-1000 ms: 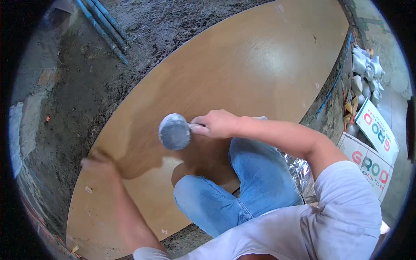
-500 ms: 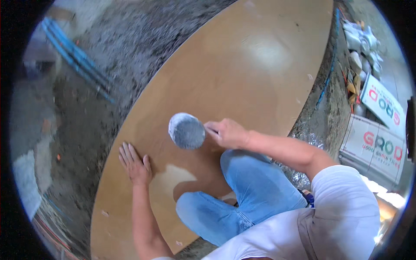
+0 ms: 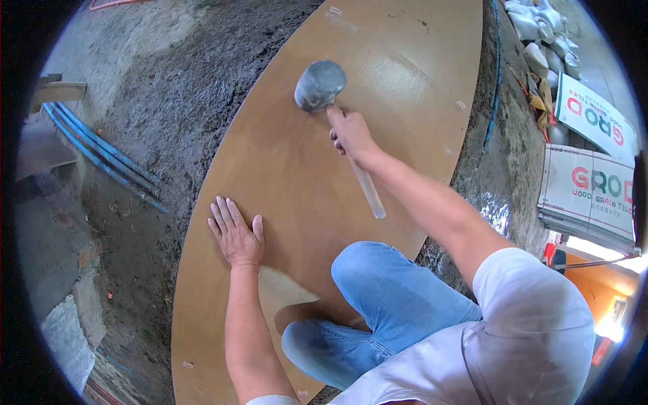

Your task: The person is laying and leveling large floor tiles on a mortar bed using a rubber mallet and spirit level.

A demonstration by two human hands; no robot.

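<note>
Wet mortar surrounds the tile [image 3: 378, 88]; our left hand [image 3: 236, 235], fingers spread, presses it flat while our right hand [image 3: 351, 135], clamped on the mallet [image 3: 320, 85], should tap gently and evenly.

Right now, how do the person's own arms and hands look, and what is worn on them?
Both forearms are bare, and neither the left hand nor the right hand wears a glove. I can see no watch, ring or bracelet. A short white sleeve covers the right upper arm, and only a small edge of white sleeve shows on the left arm at the lower rim.
</note>
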